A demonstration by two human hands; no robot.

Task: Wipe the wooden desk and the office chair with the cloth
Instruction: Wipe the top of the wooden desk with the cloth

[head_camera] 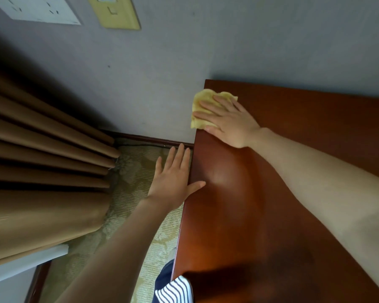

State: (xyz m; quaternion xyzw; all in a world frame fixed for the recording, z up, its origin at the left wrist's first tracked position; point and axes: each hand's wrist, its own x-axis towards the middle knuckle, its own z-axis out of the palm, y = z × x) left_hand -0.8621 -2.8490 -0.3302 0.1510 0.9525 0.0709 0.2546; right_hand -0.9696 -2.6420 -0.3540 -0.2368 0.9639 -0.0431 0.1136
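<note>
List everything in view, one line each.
wooden desk: one, reddish-brown, right, against the grey wall
cloth: one, yellow, desk's far left corner
curtain: one, brown, left
large wall plate: one, white, top left
small wall plate: one, yellowish, beside it
carpet: one, beige patterned, floor below
skirting board: one, dark brown, wall's foot
striped clothing: one, navy-white, bottom centre
left hand: one, fingers straight, thumb on desk edge
right hand: one, flat on the cloth

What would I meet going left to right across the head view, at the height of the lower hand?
In order: curtain → carpet → left hand → wooden desk → right forearm. The cloth and right hand sit higher, overlapping each other.
</note>
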